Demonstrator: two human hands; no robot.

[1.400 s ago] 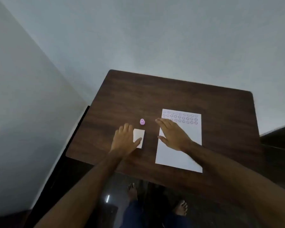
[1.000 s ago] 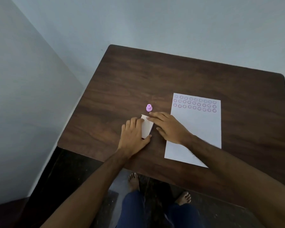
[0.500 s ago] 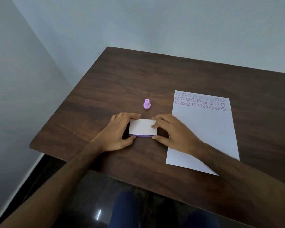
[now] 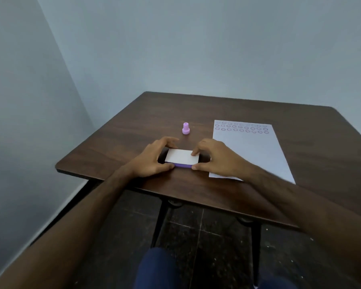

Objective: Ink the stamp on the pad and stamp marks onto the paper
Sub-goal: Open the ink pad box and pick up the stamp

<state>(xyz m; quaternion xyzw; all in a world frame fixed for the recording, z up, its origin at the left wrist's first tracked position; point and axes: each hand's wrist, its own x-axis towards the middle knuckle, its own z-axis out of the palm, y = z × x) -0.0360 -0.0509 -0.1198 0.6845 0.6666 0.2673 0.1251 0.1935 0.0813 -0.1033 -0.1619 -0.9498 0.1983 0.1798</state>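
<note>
Both hands hold one ink pad (image 4: 182, 159), a flat box with a white lid and a purple base that lies on the brown table (image 4: 121, 132). The left hand (image 4: 152, 158) cups its left end: the fingers curl over the far edge and the thumb presses the near purple edge. The right hand (image 4: 214, 158) clasps the right end, a fingertip resting on the lid's right part and the thumb on the near corner of the base. Each grip is narrow, closed on the pad's thin body. The lid's near edge sits a little above the purple base; whether it is parted from it cannot be told. Both forearms reach in from the near side, wrists low over the table.

Just beyond the pad, between the two hands' fingertips and further away, one small pink stamp (image 4: 186, 128) stands upright, apart from both hands. To the right of the grip, one white sheet of paper (image 4: 252, 155) lies flat; the right wrist crosses its near left corner. At the sheet's far end are three rows of round purple marks (image 4: 241, 128), too blurred to count singly.
</note>
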